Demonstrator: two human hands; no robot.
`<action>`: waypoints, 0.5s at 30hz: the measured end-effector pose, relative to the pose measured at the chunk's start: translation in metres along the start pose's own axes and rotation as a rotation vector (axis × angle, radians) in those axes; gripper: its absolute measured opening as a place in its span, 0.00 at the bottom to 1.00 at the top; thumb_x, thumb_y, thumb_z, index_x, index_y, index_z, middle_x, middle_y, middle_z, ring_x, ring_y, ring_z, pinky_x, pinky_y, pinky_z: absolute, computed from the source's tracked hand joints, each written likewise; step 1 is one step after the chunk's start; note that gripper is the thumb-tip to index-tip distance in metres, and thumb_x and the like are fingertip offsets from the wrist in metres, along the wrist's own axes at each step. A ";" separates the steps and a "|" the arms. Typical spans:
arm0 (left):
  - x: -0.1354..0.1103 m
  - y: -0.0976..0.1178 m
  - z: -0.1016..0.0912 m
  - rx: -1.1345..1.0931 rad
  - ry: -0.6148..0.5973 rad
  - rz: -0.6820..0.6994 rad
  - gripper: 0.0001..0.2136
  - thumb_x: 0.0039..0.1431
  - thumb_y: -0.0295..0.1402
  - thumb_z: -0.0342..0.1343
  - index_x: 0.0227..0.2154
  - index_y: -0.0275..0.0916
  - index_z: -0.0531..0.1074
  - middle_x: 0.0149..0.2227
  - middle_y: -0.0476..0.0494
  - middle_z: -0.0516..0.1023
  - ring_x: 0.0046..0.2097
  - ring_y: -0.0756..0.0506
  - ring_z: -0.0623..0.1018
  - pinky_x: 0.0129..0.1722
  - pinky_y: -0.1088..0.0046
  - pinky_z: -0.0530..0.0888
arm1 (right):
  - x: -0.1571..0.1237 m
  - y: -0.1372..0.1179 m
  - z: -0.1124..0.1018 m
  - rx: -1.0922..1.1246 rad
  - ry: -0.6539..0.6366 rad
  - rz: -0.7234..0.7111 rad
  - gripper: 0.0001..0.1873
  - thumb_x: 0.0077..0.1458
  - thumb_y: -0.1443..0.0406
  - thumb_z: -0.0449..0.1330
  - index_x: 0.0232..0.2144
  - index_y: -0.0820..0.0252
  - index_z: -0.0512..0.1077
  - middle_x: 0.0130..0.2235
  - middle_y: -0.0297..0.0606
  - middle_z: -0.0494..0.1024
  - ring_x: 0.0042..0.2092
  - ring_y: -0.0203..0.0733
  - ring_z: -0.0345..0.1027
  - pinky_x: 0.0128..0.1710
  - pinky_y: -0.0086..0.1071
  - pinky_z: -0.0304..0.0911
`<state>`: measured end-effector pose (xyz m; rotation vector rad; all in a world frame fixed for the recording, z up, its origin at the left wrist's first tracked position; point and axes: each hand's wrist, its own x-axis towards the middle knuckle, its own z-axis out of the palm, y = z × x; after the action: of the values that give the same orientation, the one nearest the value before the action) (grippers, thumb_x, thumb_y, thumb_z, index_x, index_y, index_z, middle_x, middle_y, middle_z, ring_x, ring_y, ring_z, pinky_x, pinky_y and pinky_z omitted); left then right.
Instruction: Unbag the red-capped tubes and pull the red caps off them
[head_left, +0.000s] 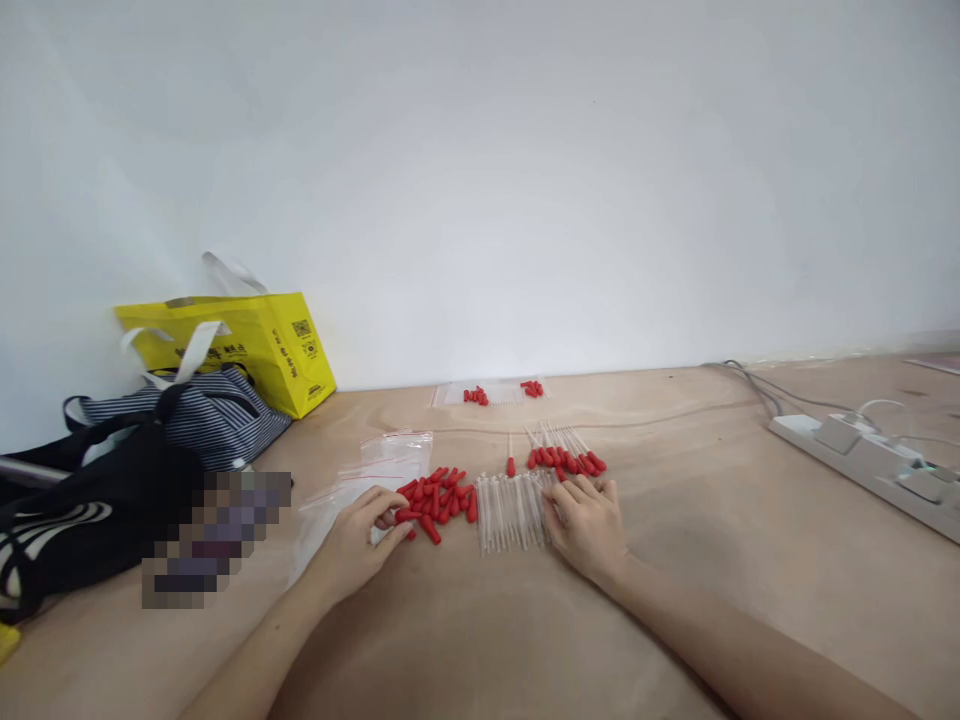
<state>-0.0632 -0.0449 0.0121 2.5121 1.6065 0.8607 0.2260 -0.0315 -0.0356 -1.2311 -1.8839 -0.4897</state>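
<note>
My left hand [369, 528] reaches in from the left of a heap of red rubber dropper bulbs [450, 492]. Its thumb and forefinger close around one red bulb [406, 515] at the heap's edge. To the right of the heap lies a row of clear dropper tubes [514, 512], side by side. At that row's right end, my right hand [589, 525] has its fingers curled down, and what is under the fingertips is hidden. Just beyond it, several droppers with red bulbs fitted [566, 460] lie together, tubes pointing away. One more fitted dropper [511, 465] lies apart.
Clear zip bags [390, 455] lie behind my left hand. Farther back, another bag [502, 394] has red bulbs on it. At left are a yellow bag [300, 370], a striped bag [217, 415] and a black bag [97, 510]. A power strip [870, 465] sits at right.
</note>
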 end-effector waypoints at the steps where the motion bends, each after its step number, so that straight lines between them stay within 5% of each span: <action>1: 0.000 -0.001 0.000 -0.002 0.014 -0.013 0.07 0.51 0.35 0.49 0.31 0.40 0.68 0.28 0.49 0.70 0.28 0.50 0.71 0.26 0.76 0.69 | 0.000 0.000 0.000 0.000 -0.010 -0.008 0.09 0.51 0.68 0.51 0.23 0.58 0.69 0.21 0.33 0.70 0.29 0.36 0.59 0.33 0.34 0.43; 9: 0.020 0.017 0.007 0.042 0.101 -0.040 0.09 0.53 0.35 0.46 0.24 0.39 0.68 0.26 0.49 0.71 0.30 0.49 0.70 0.30 0.74 0.67 | -0.001 -0.001 -0.003 0.069 -0.069 -0.009 0.11 0.51 0.61 0.53 0.24 0.57 0.72 0.23 0.34 0.71 0.32 0.38 0.59 0.34 0.35 0.42; 15: 0.081 0.061 0.042 0.188 -0.154 -0.201 0.09 0.51 0.36 0.49 0.26 0.39 0.72 0.32 0.45 0.75 0.38 0.45 0.73 0.38 0.71 0.66 | 0.001 0.001 -0.009 0.096 -0.043 0.077 0.15 0.53 0.62 0.51 0.19 0.58 0.70 0.21 0.33 0.71 0.29 0.36 0.59 0.32 0.33 0.41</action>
<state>0.0326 0.0063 0.0305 2.4041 1.9244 0.5046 0.2305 -0.0372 -0.0294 -1.2541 -1.8665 -0.3299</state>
